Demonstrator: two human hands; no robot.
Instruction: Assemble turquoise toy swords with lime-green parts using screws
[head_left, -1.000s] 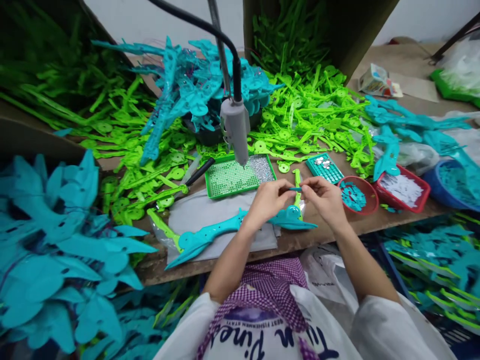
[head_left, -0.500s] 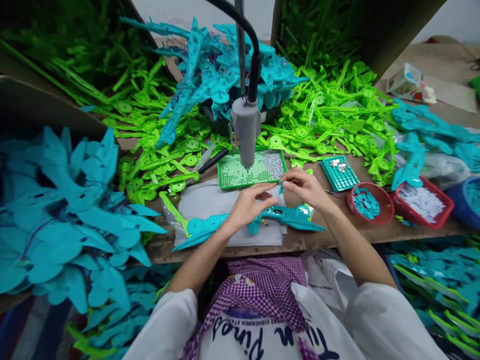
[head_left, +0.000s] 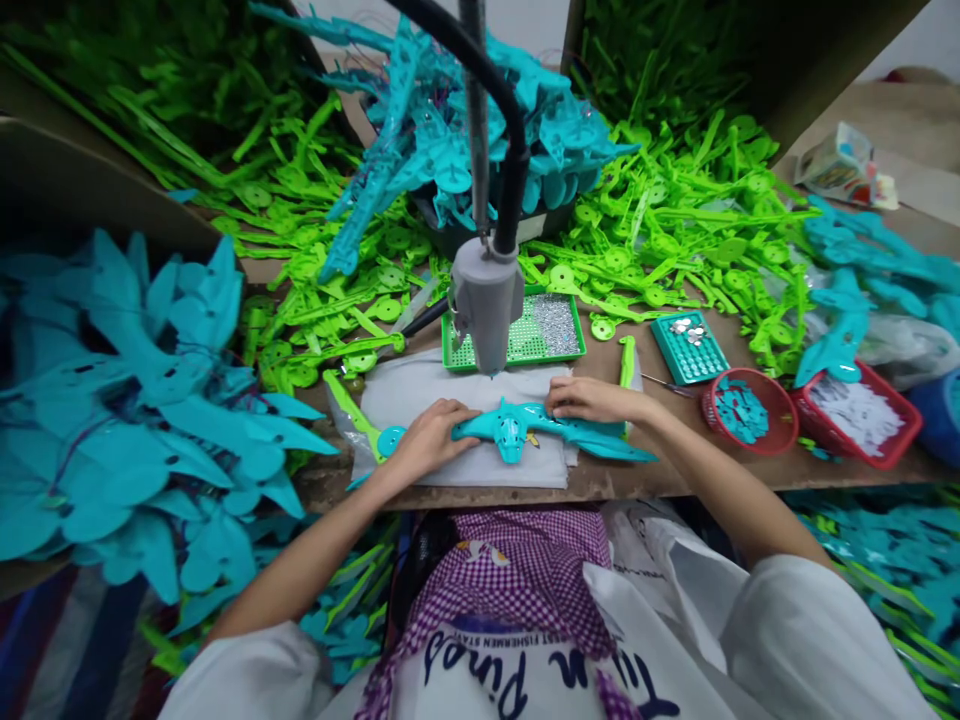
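A teal plastic winged toy (head_left: 511, 432) with a head-like middle lies across a white cloth (head_left: 405, 385) in front of me. My left hand (head_left: 435, 437) grips its left wing, fingers over the top. My right hand (head_left: 592, 400) has its fingers closed on the right wing near the middle, and the fingertips are partly hidden. Lime-green strips stick out by both wing ends, the right-hand strip (head_left: 627, 362) standing beyond my right hand. Just above the cloth hangs a grey electric screwdriver (head_left: 487, 310), its tip pointing down and apart from the toy.
Behind the screwdriver lies a green tray (head_left: 525, 345) of small metal screws. On the right are a teal tray (head_left: 688, 347) with silvery discs, a red bowl (head_left: 780, 425) of teal pieces and a red basket (head_left: 904, 435) of white pieces. Teal parts (head_left: 127, 420) pile high at left.
Both hands have come down from near the screw tray onto the toy's wings and moved apart. The small teal piece at the fingertips is no longer visible there. The toy's middle part now faces up.
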